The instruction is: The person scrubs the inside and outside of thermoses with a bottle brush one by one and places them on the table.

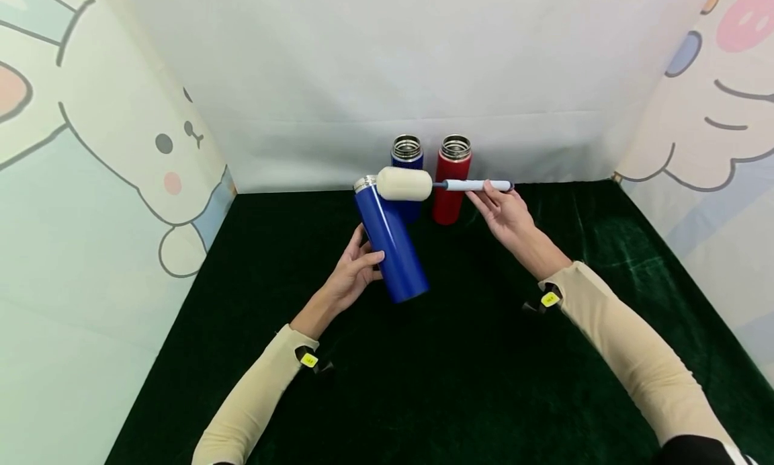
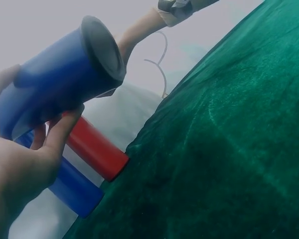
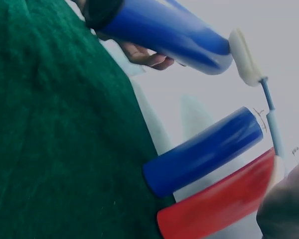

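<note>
My left hand (image 1: 353, 270) grips a blue bottle (image 1: 393, 246) around its body, lifted and tilted with its steel-rimmed mouth up and to the left. In the right hand (image 1: 506, 216) is a bottle brush (image 1: 404, 184), held by its pale blue handle, the cream sponge head pointing left. That sponge (image 3: 244, 59) lies beside the upper end of the held bottle (image 3: 169, 30); whether they touch, I cannot tell. Behind them a second blue bottle (image 1: 408, 162) and a red bottle (image 1: 447, 206) stand upright, both uncapped.
A dark green cloth (image 1: 471, 371) covers the table. White fabric (image 1: 363, 62) hangs along the back edge, and cartoon-printed panels (image 1: 78, 250) close off both sides. The two standing bottles are close together near the back edge.
</note>
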Tool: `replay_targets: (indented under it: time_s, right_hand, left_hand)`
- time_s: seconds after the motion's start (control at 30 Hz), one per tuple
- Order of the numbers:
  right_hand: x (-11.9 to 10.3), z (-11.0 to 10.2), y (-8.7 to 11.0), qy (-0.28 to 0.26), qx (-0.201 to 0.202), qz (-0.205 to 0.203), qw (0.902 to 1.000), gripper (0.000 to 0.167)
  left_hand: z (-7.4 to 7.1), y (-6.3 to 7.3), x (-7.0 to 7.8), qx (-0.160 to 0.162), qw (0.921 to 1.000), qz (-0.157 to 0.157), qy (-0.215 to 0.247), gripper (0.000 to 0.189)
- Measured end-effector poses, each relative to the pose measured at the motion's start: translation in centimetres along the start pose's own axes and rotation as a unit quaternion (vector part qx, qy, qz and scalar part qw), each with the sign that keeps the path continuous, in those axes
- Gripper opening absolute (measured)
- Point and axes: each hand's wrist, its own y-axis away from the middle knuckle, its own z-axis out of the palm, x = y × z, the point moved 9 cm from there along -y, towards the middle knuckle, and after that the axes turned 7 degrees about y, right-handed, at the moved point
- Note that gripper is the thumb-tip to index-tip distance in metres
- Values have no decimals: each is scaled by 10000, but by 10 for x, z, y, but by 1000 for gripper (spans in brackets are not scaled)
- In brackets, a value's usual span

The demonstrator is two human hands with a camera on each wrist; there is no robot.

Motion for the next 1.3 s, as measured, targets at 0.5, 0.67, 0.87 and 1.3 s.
replay_targets:
  time_s: [0.5,0.67,0.87,1.3]
  right_hand:
    - [3,-33,16,1578,-620,968,9808,39]
    - [0,-42,20,1777,-674,1155,9750,77]
    - [0,-42,20,1854,-678,1107,9741,85]
    - [5,-26,5,864,-326,767,9928,29]
  left_hand:
    - [-15,1,10,543,9942,193,904,74]
    - [-16,1,11,547,9941,157,923,74]
    - [-10,0,9,452,9941,14,991,64]
    - [-7,2,0,398,9961,-208,761,82]
